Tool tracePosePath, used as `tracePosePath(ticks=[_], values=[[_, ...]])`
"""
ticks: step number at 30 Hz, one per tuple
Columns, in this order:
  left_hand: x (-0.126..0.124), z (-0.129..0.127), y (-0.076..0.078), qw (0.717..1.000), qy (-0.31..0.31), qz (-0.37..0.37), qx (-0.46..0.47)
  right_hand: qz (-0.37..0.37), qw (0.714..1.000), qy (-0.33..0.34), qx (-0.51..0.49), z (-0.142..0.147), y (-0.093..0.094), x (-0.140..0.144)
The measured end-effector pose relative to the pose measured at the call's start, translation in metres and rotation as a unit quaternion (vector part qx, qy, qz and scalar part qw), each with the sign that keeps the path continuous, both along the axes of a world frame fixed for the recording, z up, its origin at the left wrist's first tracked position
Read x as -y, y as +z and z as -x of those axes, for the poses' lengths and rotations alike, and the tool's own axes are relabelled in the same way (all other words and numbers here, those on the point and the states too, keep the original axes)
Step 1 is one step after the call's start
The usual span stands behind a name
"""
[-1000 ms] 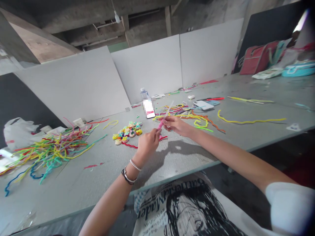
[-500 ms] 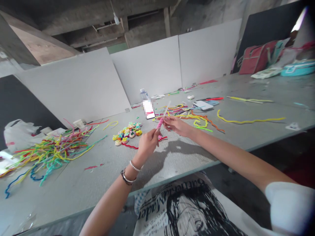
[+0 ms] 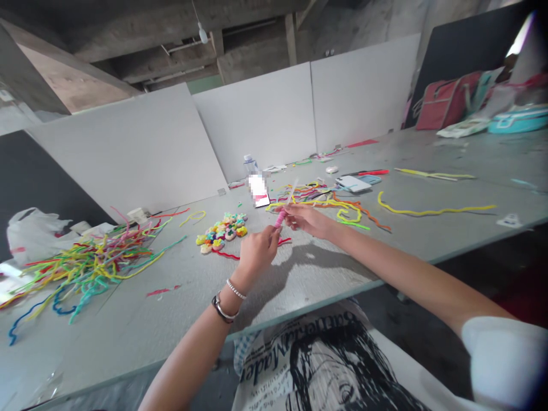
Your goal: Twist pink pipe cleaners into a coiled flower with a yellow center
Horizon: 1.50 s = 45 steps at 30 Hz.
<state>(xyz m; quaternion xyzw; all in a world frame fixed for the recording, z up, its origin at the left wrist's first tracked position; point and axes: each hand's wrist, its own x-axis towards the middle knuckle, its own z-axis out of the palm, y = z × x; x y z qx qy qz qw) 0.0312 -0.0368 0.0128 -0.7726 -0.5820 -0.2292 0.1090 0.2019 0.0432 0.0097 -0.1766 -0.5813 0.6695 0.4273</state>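
Pink pipe cleaner [image 3: 279, 218] is coiled around a thin, pale, see-through stick [image 3: 293, 191] that tilts up and away from me. My left hand [image 3: 258, 250] is closed round the lower end of the coil. At the coil's upper end, the fingers of my right hand [image 3: 306, 220] pinch together on the pink pipe cleaner; their exact grip on it is partly hidden. Just beyond my left hand lies a cluster of small colourful pipe-cleaner flowers [image 3: 222, 233]. A red pipe cleaner [image 3: 226, 255] runs beneath my left hand on the grey table [image 3: 171, 331].
A tangled heap of pipe cleaners [image 3: 98, 257] lies on the left by a white plastic bag [image 3: 36, 233]. A lit phone [image 3: 259, 191] leans against a bottle [image 3: 249, 163]. Further right are another phone [image 3: 353, 183] and a long yellow pipe cleaner [image 3: 436, 212].
My left hand has turned slightly, and the coil and stick have shifted a little to the right. My right fingers stay at the coil's upper end.
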Motion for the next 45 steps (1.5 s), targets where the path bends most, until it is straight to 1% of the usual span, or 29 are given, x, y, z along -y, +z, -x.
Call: tracePosePath(ticks=[4, 9, 17, 21, 29, 39, 45], values=[[0.0011, -0.0009, 0.0011, 1.000, 0.005, 0.016, 0.000, -0.026, 1.000, -0.005, 0.003, -0.0013, 0.0008, 0.0005], [0.0014, -0.0011, 0.0011, 1.000, 0.006, 0.017, -0.008, -0.046, 0.999, -0.010, 0.005, -0.0011, 0.0009, 0.0001], [0.0002, 0.0008, -0.0007, 0.999, 0.003, 0.018, -0.026, -0.062, 0.998, -0.023, 0.015, -0.0016, -0.0027, -0.0046], [-0.0003, 0.0003, -0.0013, 0.999, 0.012, 0.026, -0.043, -0.061, 0.998, -0.023, 0.020, -0.0026, -0.0020, -0.0044], [0.0017, -0.0031, 0.0008, 0.998, 0.019, 0.038, -0.043, -0.014, 1.000, -0.021, 0.016, -0.0013, 0.0023, -0.0011], [0.0011, -0.0014, 0.0014, 0.999, 0.022, 0.001, -0.043, 0.051, 0.999, -0.018, 0.011, 0.0010, 0.0058, 0.0016], [0.0026, -0.0018, 0.0032, 0.998, 0.037, 0.016, -0.037, 0.055, 0.998, -0.021, 0.026, -0.0024, 0.0051, -0.0016]])
